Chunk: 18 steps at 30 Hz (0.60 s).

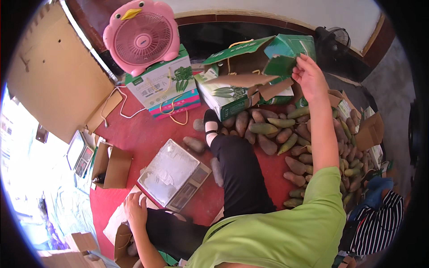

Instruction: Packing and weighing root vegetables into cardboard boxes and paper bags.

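Observation:
My right hand (pixel 310 78) is stretched far forward, with its fingers pinched on a green flap of an open cardboard carton (pixel 232 99). That carton is white and green, printed with radishes, and its flaps stand up. Near my bent left knee, my left hand (pixel 135 210) rests with its fingers apart and nothing seen in them. Below it stands a small open brown carton (pixel 123 241) with some roots partly visible inside. A digital scale (pixel 169 173) with a pale, worn plate lies on the red floor between my legs. Long green and reddish radishes (pixel 268 129) are heaped ahead and to the right.
A pink bird-shaped fan (pixel 143 40) sits on a closed carton (pixel 165 78) at the back left. Left of the scale are a brown box (pixel 114 167) and another scale (pixel 81 154). A black fan (pixel 335 40) stands back right. A person in stripes (pixel 377 223) is at the right.

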{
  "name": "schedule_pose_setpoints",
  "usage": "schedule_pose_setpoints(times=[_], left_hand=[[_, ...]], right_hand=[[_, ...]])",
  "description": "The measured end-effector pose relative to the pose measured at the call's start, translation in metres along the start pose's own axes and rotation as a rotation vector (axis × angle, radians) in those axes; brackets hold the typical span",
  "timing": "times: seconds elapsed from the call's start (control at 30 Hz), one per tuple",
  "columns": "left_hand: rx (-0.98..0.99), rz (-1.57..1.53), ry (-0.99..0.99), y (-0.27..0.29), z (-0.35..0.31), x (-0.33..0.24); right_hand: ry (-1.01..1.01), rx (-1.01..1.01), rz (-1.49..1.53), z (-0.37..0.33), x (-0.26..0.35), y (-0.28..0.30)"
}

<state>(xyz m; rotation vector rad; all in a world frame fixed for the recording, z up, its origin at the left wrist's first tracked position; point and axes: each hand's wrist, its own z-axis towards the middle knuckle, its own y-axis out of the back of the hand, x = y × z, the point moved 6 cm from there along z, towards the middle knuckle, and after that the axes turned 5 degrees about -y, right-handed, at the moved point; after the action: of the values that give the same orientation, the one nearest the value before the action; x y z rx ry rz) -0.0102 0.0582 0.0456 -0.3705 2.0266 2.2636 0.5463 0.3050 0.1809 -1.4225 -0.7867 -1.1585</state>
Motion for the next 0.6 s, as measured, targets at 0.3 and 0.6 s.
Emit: schedule_pose_setpoints(times=[0.3,0.6], left_hand=[[-0.089,-0.073,-0.068,0.024,-0.013,-0.011],[0.090,0.049,0.054,0.003,-0.028,0.020]], right_hand=[[-0.448,0.369,0.237,-0.058,-0.085,-0.117],[-0.908,0.684,0.108,-0.141,-0.201,-0.226]])
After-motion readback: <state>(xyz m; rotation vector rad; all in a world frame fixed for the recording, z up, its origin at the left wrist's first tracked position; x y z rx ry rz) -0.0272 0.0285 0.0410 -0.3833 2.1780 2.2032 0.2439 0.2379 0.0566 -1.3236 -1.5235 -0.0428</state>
